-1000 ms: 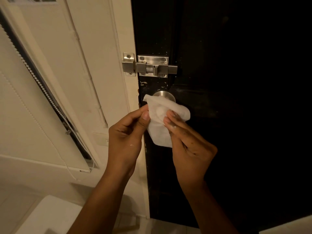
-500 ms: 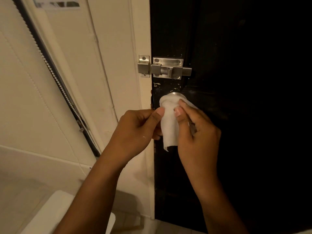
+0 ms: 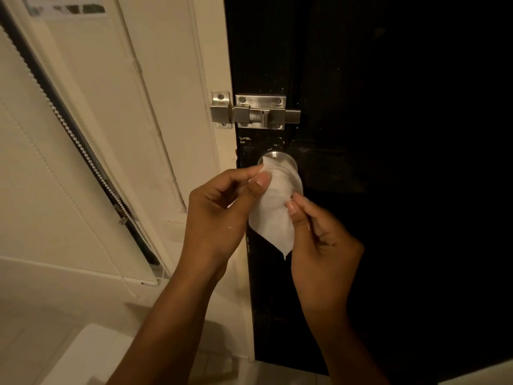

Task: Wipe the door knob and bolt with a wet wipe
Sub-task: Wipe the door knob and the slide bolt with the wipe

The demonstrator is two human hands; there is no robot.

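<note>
One wet wipe hangs over one metal door knob on the black door, covering the knob's lower face and leaving its top rim bare. One steel bolt sits above the knob, slid across into the keeper on the cream door frame. Two hands work the wipe: the left hand pinches its upper left edge between curled thumb and forefinger, and the right hand pinches its right edge low down, fingers curled. Half a second ago the right hand's fingers lay higher across the knob; now it has dropped below it, and the wipe hangs wider, ending in a point. One window blind slants at left.
</note>
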